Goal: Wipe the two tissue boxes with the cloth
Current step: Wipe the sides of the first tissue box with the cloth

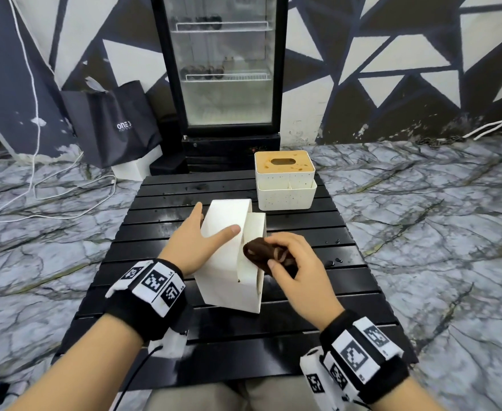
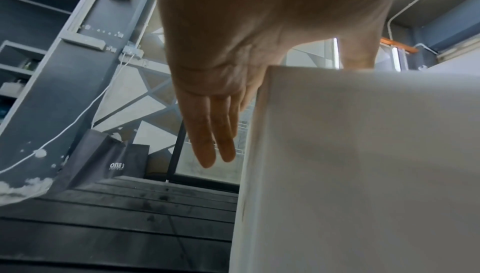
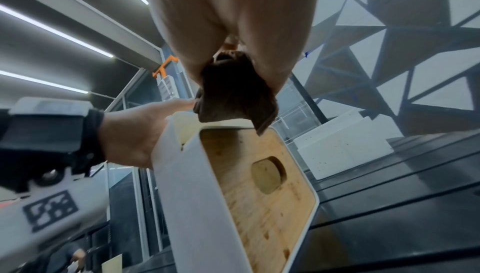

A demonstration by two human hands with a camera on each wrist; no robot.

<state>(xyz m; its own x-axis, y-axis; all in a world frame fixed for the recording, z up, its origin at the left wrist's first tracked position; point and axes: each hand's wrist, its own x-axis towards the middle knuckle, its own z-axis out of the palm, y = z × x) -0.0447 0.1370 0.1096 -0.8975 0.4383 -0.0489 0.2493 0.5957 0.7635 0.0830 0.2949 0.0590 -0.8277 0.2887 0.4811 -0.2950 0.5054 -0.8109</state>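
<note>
Crowding table (image 1: 166, 366) edge: near tissue box (image 1: 229, 262)

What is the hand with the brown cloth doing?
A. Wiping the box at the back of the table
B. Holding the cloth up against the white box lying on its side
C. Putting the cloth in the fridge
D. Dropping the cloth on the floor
B. The right hand grips the bunched brown cloth against the tipped-over white tissue box, which the left hand steadies with straight fingers.
</note>
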